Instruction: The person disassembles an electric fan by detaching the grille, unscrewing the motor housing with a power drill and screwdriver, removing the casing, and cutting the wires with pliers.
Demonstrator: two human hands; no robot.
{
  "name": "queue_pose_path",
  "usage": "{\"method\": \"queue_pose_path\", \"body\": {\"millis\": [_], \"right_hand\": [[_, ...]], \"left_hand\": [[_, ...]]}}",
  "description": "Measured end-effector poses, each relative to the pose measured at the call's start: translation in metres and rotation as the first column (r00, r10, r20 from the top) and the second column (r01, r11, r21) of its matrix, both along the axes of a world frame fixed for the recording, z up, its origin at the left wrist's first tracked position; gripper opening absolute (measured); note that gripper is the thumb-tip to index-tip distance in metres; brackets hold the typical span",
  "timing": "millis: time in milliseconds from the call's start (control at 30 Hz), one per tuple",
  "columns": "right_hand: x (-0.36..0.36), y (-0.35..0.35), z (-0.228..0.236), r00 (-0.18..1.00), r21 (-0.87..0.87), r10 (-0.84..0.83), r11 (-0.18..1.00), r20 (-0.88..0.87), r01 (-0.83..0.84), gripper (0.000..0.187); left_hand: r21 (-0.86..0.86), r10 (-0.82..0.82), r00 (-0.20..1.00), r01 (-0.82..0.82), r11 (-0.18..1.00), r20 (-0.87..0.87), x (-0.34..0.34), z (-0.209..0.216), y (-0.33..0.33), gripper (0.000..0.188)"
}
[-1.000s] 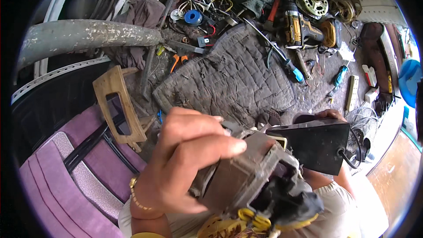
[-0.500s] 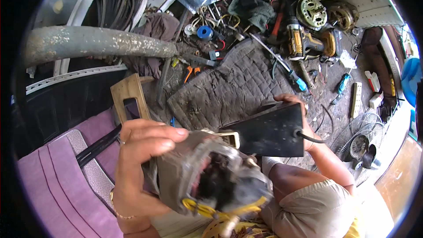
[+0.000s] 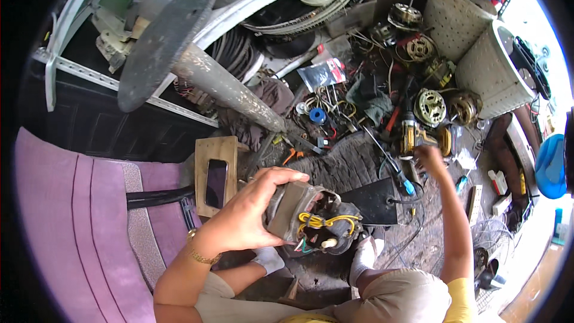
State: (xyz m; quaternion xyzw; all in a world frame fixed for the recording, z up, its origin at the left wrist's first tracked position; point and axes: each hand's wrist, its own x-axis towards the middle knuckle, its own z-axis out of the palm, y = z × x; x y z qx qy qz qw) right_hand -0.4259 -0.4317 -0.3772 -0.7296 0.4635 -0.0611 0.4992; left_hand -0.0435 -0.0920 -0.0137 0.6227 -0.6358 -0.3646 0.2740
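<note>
Motor (image 3: 311, 218), dusty with yellow wires, sits gripped in the left hand (image 3: 254, 215) at centre. Right hand (image 3: 429, 158) reaches open toward tools at two o'clock, likely fetching a screwdriver (image 3: 399, 176) next.

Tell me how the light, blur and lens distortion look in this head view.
Head view: daylight blows out the right rim, washing over the perforated tubs; the black corners are lens vignette. Straight bars bow near the edges. The motor in the left hand looks sharp; the right hand, reaching among the tools, looks slightly smeared.
</note>
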Motion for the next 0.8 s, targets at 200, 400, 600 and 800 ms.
{"method": "queue_pose_path", "body": {"millis": [200,400,600,800], "right_hand": [[0.059,0.033,-0.013,0.916,-0.611,0.015,0.741,-0.402,-0.28,0.016],[0.016,0.053,-0.05,0.919,-0.671,0.024,0.675,-0.393,-0.305,0.019],[0.027,0.074,-0.073,0.879,-0.639,0.089,0.653,-0.468,-0.406,0.028],[0.042,0.075,-0.083,0.791,-0.584,-0.006,0.677,-0.612,-0.447,0.01]], "left_hand": [[-0.007,-0.072,0.996,0.073,0.997,0.056,0.007,0.009,0.002,0.111],[-0.12,-0.1,0.99,0.112,0.986,0.102,0.013,0.001,-0.011,0.112],[-0.119,-0.1,0.99,0.112,0.987,0.1,0.016,-0.002,-0.016,0.116],[-0.157,-0.109,0.994,0.112,0.981,0.029,0.015,-0.009,-0.031,0.116]]}}
